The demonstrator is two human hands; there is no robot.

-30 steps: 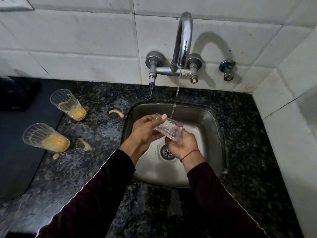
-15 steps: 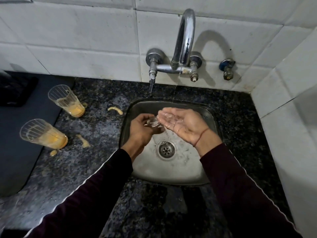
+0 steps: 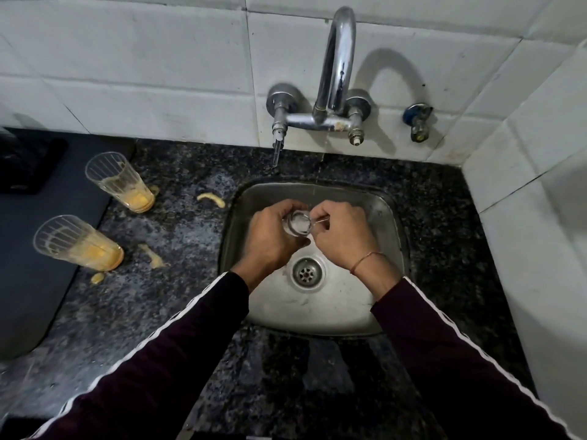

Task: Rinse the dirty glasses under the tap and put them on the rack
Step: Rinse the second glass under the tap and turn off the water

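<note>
Over the steel sink, my left hand grips a clear glass, its mouth facing up toward me. My right hand has its fingers curled at the glass's rim, the fingertips pinching or reaching into it. A thin stream of water falls from the chrome tap onto the glass. Two dirty ribbed glasses with yellow residue stand on the counter at the left: one farther back, one nearer.
Yellow food scraps lie on the black speckled granite counter between the glasses and the sink. A dark mat covers the left side. White tiled walls close the back and right. A small valve sticks out right of the tap.
My right hand, open palm-up under the water half a second ago, has turned over and closed its fingers onto the glass rim. The glass now stands mouth-up in my left hand.
</note>
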